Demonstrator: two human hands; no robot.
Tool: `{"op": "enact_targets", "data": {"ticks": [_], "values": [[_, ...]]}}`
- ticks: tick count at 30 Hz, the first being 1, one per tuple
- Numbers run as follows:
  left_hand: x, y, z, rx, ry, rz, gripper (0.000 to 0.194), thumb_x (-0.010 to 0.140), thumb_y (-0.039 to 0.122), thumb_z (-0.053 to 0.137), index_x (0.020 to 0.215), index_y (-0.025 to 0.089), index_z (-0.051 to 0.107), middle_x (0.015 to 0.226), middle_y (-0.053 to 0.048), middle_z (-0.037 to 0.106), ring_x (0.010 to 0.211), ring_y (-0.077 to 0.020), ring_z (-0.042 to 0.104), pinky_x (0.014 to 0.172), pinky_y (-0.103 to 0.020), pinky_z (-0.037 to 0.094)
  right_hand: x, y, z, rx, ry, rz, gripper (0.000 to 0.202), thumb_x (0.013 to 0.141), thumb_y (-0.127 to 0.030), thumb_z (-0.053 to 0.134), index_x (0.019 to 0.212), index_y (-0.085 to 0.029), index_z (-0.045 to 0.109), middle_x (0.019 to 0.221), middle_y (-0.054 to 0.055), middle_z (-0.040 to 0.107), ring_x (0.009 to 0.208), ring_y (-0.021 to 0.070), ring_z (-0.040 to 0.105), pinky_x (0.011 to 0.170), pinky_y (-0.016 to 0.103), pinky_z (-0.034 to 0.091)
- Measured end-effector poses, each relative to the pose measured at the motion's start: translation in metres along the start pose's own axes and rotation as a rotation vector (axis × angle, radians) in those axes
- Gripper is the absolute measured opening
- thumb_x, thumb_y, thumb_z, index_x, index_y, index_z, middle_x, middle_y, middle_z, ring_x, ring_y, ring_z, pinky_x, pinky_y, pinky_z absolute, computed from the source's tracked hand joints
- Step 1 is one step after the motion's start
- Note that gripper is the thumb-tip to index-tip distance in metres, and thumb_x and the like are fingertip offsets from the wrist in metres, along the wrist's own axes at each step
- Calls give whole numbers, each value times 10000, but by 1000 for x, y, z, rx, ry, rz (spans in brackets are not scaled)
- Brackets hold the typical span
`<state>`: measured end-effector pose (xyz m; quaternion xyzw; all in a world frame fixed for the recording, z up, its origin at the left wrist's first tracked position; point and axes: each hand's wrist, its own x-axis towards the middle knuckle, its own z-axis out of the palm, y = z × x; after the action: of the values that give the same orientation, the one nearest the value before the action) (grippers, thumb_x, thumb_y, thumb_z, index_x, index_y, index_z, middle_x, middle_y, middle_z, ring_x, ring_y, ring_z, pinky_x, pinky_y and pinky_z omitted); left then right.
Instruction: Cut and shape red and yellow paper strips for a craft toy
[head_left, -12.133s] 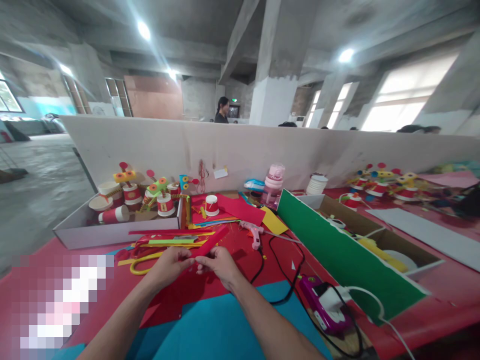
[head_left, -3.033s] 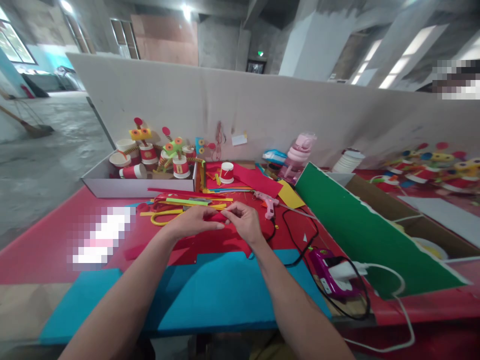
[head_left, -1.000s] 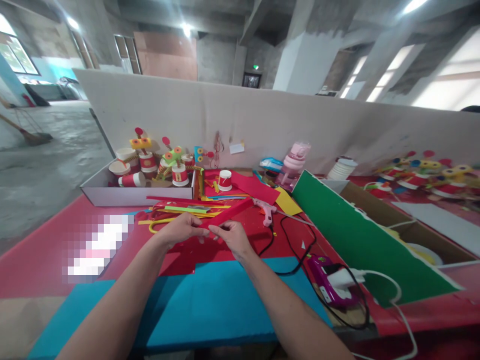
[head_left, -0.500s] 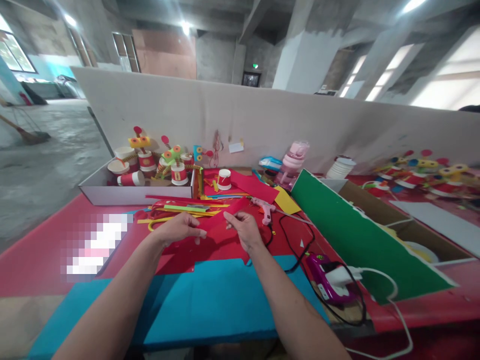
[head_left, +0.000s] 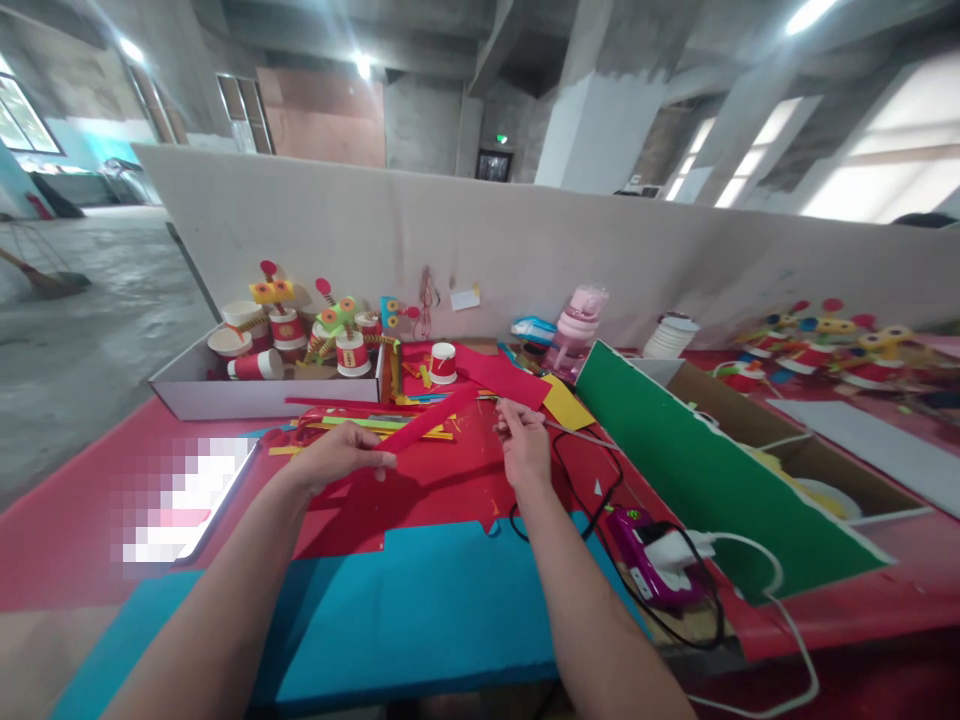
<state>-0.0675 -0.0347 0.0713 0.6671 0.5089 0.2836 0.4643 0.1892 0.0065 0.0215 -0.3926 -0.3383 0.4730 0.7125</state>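
Right hand (head_left: 525,447): hold unclear (too small); broom (head_left: 46,282) cropped.

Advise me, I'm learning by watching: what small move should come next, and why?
Probably close the right hand around the glue gun: that hand is over it, though its grip is hard to see. The left hand alone holds the red strip, so the right seems free for this.

Item one, as I view it: red strip (head_left: 429,422), flat, long and narrow, slanting up rightward at centre frame. Item two: glue gun (head_left: 538,417), right of centre, mostly hidden, probably lying sideways, pale stick (head_left: 581,434) extending rightward.
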Motion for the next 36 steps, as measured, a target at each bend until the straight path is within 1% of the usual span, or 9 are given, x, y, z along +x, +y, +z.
{"op": "enact_targets", "data": {"ticks": [2,5,8,10,16,20,24,31,36], "values": [[0,6,-1,12,3,11,300,679,457,704,617,165,738,662,-61,710,654,-165,595,673,-271,440,-8,3,7,-42,-145,56,274,600,-390,787,769,-199,689,698,-29,636,561,81,506,575,230,428],[3,11,5,24,29,49,309,700,458,684,634,161,738,632,-44,694,605,-145,556,625,-262,416,-31,11,24,-136,-424,167,266,638,-388,768,799,-186,706,726,-17,656,589,89,536,630,245,447],[7,10,15,20,-9,74,301,702,446,682,645,157,743,621,-38,690,600,-143,557,618,-259,411,-50,20,38,-193,-543,197,248,651,-395,764,741,-176,692,670,-14,650,605,104,561,643,249,446],[10,8,21,-7,-51,81,296,701,441,682,653,156,746,657,-48,707,653,-161,594,663,-266,429,-55,23,41,-223,-566,186,259,663,-416,753,695,-169,680,640,-2,652,609,114,572,640,253,446],[15,3,28,10,-59,31,316,692,452,681,683,145,756,690,-68,718,664,-166,587,698,-280,434,-51,21,36,-337,-458,83,320,685,-465,719,588,-168,651,568,14,637,565,126,557,584,254,425],[15,-2,23,75,-83,19,345,691,488,679,684,153,761,659,-61,700,618,-157,557,633,-268,410,-44,17,31,-370,-350,-8,318,691,-460,713,548,-185,639,529,1,620,533,121,533,567,252,406],[14,-3,17,128,-91,-15,352,696,505,670,659,166,757,599,-31,669,540,-125,478,547,-250,347,-33,13,24,-330,-248,-11,310,659,-448,735,527,-189,627,497,-7,605,514,122,526,566,251,398],[11,-6,5,100,-128,-47,348,700,500,678,684,163,761,719,-67,730,703,-180,600,696,-266,421,-18,9,14,-280,-163,-17,323,622,-449,759,514,-179,617,478,-9,595,509,121,530,586,257,417],[9,-10,-3,61,-129,-58,339,712,491,678,709,161,760,767,-80,744,773,-199,639,795,-294,442,-11,11,7,-239,-127,-9,348,593,-479,778,532,-176,620,482,-13,596,511,121,537,593,257,423]]}}
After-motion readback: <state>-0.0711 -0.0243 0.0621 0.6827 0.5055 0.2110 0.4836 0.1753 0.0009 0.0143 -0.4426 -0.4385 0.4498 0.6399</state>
